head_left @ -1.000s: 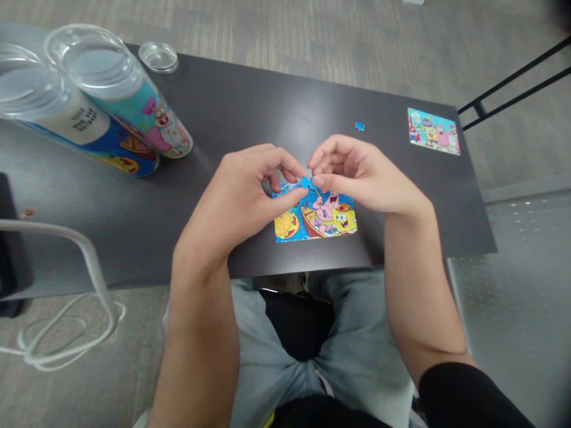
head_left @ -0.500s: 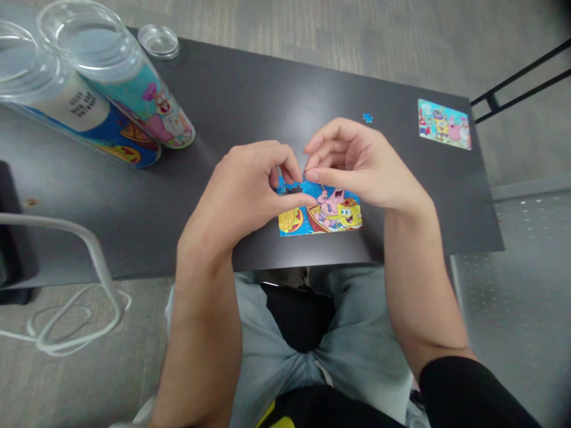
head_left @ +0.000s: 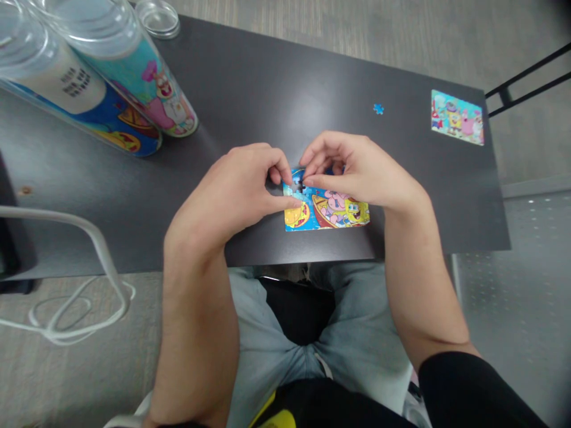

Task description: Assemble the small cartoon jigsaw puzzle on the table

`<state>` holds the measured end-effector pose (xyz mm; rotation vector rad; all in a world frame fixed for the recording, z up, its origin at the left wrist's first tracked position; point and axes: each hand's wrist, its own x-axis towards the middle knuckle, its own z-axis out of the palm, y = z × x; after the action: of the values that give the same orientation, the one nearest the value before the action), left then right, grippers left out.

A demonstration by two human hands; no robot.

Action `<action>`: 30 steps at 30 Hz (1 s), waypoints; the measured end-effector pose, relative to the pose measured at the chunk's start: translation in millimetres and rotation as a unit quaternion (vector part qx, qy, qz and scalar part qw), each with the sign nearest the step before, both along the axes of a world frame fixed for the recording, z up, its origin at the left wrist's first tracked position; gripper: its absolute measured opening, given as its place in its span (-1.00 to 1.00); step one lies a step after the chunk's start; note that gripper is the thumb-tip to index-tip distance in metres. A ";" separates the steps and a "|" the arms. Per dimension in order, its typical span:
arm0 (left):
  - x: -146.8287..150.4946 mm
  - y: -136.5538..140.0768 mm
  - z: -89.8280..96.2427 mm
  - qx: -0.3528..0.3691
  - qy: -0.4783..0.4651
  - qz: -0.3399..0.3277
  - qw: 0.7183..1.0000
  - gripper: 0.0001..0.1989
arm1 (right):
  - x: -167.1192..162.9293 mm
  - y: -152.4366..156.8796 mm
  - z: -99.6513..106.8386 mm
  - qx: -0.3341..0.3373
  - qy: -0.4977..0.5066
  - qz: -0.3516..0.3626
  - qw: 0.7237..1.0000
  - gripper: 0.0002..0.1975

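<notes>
A small cartoon jigsaw puzzle (head_left: 325,208) lies near the front edge of the dark table, a dark gap showing in its upper left part. My left hand (head_left: 250,184) rests at the puzzle's left side, thumb and fingers apart, the fingertips touching its surface around the gap. At the right of that gap, my right hand (head_left: 352,166) pinches thumb against fingers over the puzzle. A bit of blue puzzle piece shows at its fingertips, mostly hidden by them. A loose blue puzzle piece (head_left: 378,109) lies farther back on the table.
A second cartoon puzzle (head_left: 457,117) lies at the table's right end. Two clear-topped printed canisters (head_left: 172,101) stand at the left, with a clear round lid (head_left: 158,19) behind them. A white cable (head_left: 96,238) loops at the lower left.
My left hand's thumb and fingers have shifted left across the puzzle, and more of its upper left part shows. My right hand's pinch is lower, close against the gap.
</notes>
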<state>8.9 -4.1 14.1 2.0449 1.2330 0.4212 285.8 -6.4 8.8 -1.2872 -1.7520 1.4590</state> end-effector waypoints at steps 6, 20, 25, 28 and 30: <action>0.1 0.0 0.2 -0.005 0.003 0.003 1.000 -0.74 | 0.3 1.7 -2.8 0.004 -0.005 -0.016 1.000 -0.63; 2.2 -0.5 -0.4 0.001 0.011 0.015 1.000 -0.88 | -4.1 1.2 0.2 0.059 -0.065 -0.003 0.996 -0.69; 8.3 0.0 -2.7 0.014 0.014 0.042 0.999 -0.87 | 15.0 7.5 2.9 0.138 -0.065 -0.061 0.986 -0.74; 13.3 -0.4 -6.3 0.033 0.004 0.059 0.998 -0.78 | 50.9 23.7 -1.2 0.198 -0.085 -0.164 0.963 -0.67; 16.2 -0.7 -8.8 0.049 -0.001 0.065 0.997 -0.75 | 78.3 37.1 -8.7 0.222 -0.116 -0.229 0.941 -0.68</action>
<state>25.1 -4.8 5.3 2.0517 1.3735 0.5546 364.1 30.7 0.1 -1.5187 -1.6437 0.6312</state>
